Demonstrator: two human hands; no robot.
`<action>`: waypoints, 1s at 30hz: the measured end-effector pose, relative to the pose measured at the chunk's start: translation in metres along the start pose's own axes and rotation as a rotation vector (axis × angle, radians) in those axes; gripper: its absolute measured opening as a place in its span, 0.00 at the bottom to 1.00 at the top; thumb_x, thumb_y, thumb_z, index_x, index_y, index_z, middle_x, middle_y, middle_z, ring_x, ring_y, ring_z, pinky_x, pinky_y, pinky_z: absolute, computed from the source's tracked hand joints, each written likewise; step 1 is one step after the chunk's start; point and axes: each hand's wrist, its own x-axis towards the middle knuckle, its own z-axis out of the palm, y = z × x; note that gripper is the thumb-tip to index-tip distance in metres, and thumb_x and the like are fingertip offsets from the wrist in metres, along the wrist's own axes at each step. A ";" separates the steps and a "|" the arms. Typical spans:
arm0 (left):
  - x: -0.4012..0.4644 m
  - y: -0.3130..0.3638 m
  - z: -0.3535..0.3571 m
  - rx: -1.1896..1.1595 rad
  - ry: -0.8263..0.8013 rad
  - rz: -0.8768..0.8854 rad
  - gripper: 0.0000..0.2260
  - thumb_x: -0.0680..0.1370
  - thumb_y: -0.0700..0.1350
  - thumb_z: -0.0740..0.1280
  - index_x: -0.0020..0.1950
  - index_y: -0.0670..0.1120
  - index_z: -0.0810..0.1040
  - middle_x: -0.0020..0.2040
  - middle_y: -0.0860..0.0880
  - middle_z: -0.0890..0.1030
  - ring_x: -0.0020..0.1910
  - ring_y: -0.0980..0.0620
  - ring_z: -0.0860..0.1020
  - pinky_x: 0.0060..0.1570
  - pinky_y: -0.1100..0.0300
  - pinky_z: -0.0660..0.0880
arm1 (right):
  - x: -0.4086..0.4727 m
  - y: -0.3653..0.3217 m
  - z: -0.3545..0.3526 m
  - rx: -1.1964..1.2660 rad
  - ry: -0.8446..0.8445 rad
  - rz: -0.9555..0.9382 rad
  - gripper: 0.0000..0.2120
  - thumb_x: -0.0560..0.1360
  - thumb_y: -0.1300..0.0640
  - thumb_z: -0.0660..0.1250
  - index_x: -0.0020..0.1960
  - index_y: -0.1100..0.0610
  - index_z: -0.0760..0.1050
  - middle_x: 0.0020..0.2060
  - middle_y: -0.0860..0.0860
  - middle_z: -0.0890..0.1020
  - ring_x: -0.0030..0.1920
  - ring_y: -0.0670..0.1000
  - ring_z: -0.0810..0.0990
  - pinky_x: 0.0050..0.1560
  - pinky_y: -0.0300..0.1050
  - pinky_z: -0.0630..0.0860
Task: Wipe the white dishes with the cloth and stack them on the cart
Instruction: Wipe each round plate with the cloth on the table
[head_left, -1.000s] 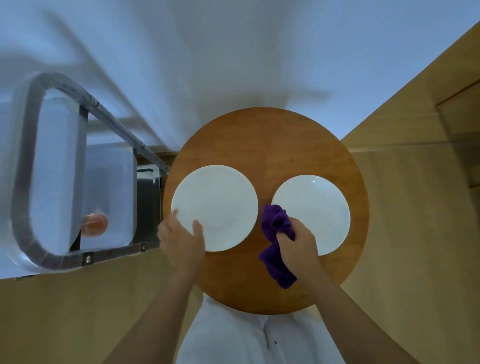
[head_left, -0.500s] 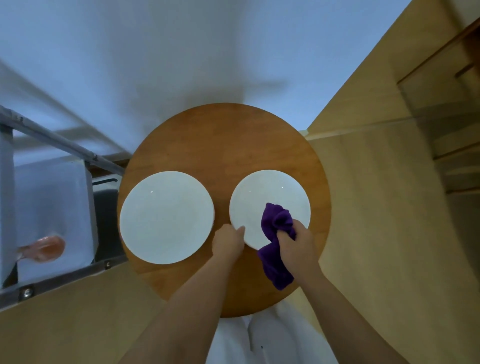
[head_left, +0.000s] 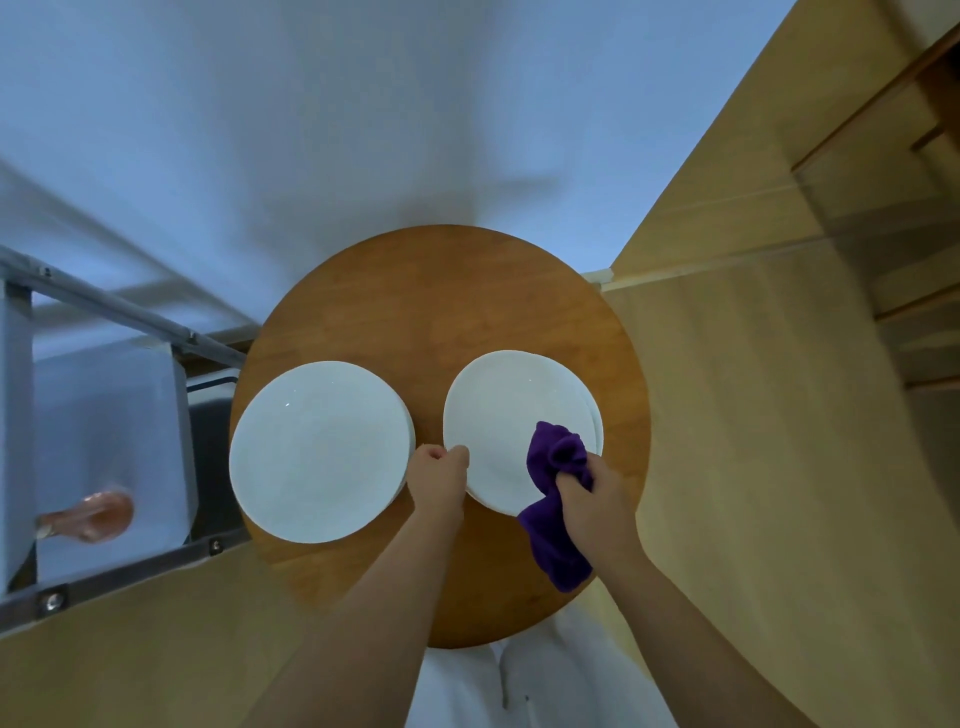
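Note:
Two white plates lie on a round wooden table (head_left: 441, 291). The left plate (head_left: 317, 449) rests flat. The right plate (head_left: 506, 415) sits on top of another plate whose rim shows at its right edge. My left hand (head_left: 436, 475) pinches the near-left rim of the right plate. My right hand (head_left: 592, 499) grips a purple cloth (head_left: 553, 519), bunched on the plate's near-right part with its tail hanging toward me.
A metal-framed cart (head_left: 119, 577) stands left of the table, with a white-lined shelf and a pinkish-orange object (head_left: 96, 514) on it. A white wall lies beyond the table. Light wooden flooring and wooden cabinetry (head_left: 852, 218) fill the right side.
My left hand left the left plate and took the right plate's rim. My right hand brought the cloth onto the right plate. The view swung right, pushing the cart toward the left edge.

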 end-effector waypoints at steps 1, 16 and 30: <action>-0.002 0.002 0.003 -0.093 -0.021 -0.070 0.04 0.77 0.39 0.64 0.47 0.46 0.71 0.44 0.48 0.72 0.41 0.52 0.71 0.39 0.64 0.70 | 0.000 0.000 -0.001 0.015 0.000 0.018 0.15 0.77 0.64 0.60 0.34 0.49 0.66 0.28 0.45 0.71 0.30 0.46 0.70 0.32 0.38 0.65; -0.030 0.013 -0.012 -0.790 -0.485 -0.139 0.21 0.80 0.60 0.59 0.69 0.51 0.71 0.54 0.45 0.81 0.52 0.45 0.80 0.44 0.47 0.81 | -0.013 -0.010 -0.018 0.328 0.230 0.106 0.04 0.78 0.51 0.62 0.45 0.50 0.72 0.40 0.51 0.80 0.43 0.54 0.80 0.44 0.52 0.78; -0.117 0.064 -0.091 -0.624 -0.244 0.091 0.19 0.78 0.65 0.55 0.60 0.56 0.74 0.44 0.51 0.78 0.42 0.51 0.76 0.38 0.56 0.74 | -0.041 -0.084 0.045 -0.402 0.452 -0.155 0.33 0.78 0.42 0.53 0.77 0.54 0.45 0.76 0.57 0.47 0.75 0.59 0.44 0.70 0.64 0.47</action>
